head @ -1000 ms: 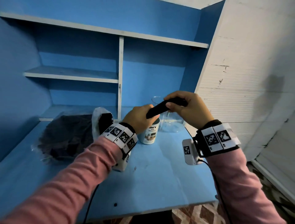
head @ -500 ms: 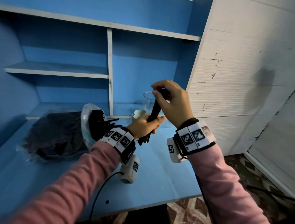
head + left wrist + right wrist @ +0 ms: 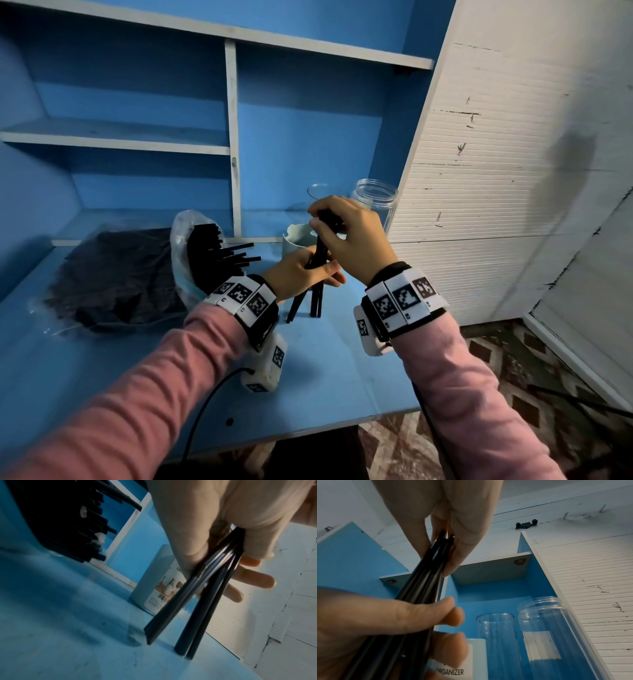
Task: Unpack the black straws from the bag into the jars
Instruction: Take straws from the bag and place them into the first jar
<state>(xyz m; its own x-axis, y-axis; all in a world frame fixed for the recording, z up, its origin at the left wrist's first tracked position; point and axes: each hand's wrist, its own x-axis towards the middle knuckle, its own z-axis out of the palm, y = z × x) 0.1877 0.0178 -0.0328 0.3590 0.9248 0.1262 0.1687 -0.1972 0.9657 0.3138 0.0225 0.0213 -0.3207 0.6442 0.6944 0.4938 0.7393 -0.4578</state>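
A bunch of black straws (image 3: 315, 291) stands upright with its lower ends on the blue desk (image 3: 137, 359). My left hand (image 3: 301, 272) grips the bunch at mid-height, while my right hand (image 3: 346, 233) pinches its top ends. The straws (image 3: 197, 601) splay apart below my left hand (image 3: 214, 540). From the right wrist, my right hand (image 3: 450, 536) pinches the straw tops (image 3: 426, 577). The open clear bag (image 3: 185, 246) lies at left, with more black straws (image 3: 222, 257) poking out. A white organizer cup (image 3: 296, 241), a glass jar (image 3: 317, 197) and a clear plastic jar (image 3: 376, 202) stand behind my hands.
A dark flat packet (image 3: 113, 277) lies on the desk to the left of the bag. Blue shelves (image 3: 120, 137) rise behind the desk. A white ribbed wall (image 3: 496, 188) bounds the desk on the right. The desk's front edge (image 3: 325, 425) is near me.
The straw bunch has swung from a slanted, lifted hold to upright, and its lower ends now rest on the desk. Both hands came down toward the desk with it.
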